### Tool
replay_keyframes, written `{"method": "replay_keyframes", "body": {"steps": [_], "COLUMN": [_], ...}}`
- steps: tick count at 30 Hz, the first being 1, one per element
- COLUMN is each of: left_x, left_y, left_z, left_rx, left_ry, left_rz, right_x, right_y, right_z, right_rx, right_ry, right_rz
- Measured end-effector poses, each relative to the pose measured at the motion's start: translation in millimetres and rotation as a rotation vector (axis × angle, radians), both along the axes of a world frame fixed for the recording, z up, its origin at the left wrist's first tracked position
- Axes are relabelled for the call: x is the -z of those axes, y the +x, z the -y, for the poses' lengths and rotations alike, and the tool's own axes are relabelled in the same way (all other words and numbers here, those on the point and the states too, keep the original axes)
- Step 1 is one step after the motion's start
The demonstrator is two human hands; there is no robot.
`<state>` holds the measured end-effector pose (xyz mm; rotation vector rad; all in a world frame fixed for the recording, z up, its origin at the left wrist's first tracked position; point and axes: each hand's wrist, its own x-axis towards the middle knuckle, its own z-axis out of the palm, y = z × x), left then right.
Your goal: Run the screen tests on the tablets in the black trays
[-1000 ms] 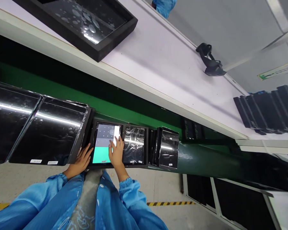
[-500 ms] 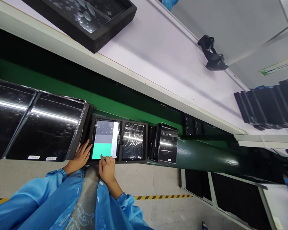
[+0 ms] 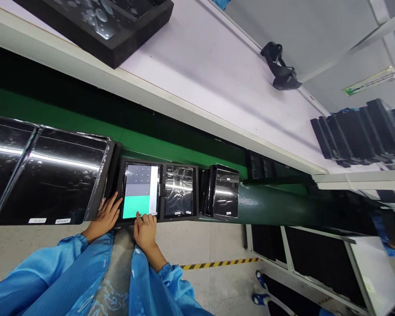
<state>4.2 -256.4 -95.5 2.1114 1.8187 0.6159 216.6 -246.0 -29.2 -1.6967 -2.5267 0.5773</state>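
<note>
Slim lit tablet: stiff, slick and best held by its borders

A thin, rectangular tablet with a lit white, grey and green screen lies face up in a black, padded-looking frame on the green bench, just left of a dark, film-covered tablet. The left hand rests with fingers loosely spread at the frame's lower left side, gripping nothing visible. The right hand points its index finger at the screen's lower edge, other fingers bent; whether they close on anything, I cannot tell.

The tablet is probably light to moderate in weight, stiff, and slippery across its glossy face. The glass looks the fragile part, so pressure there should be light. Opposite long borders would give the safest hold; the frame's outer sides likely offer surer grip.
</note>
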Motion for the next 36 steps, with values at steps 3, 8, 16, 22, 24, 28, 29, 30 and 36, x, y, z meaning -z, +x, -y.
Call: {"method": "replay_keyframes", "body": {"steps": [3,8,16,22,24,28,29,30,36], "left_x": [-1.6,-1.3,-1.8,-2.5,-5.6,-17.3,-20.1,-22.5,-26.5], "left_y": [0,1,-1,0,4,15,17,19,32], "left_z": [1,1,-1,-9,-18,-53,-63,-72,-103], "left_rx": [-0.008,-0.034,-0.025,-0.043,-0.059,-0.115,-0.139,-0.170,-0.346], "left_ry": [-0.025,-0.025,-0.038,-0.043,-0.007,0.035,0.034,0.030,-0.035], "left_rz": [0.023,0.075,0.053,0.142,0.184,0.211,0.206,0.195,0.078], "right_x": [-2.0,-8.1,-5.1,0.1,0.0,-2.7,-3.4,-4.1,-7.3], "right_y": [5,24,61,76,86,107,111,115,126], "right_z": [0,-11,-18,-28,-38,-61,-67,-72,-98], "right_rx": [0.009,0.237,0.419,0.525,0.563,0.568,0.560,0.549,0.433], "right_ry": [0.015,0.059,0.118,0.233,0.282,0.333,0.335,0.333,0.294], "right_rz": [-0.053,-0.126,-0.175,-0.308,-0.319,-0.309,-0.310,-0.313,-0.338]}}
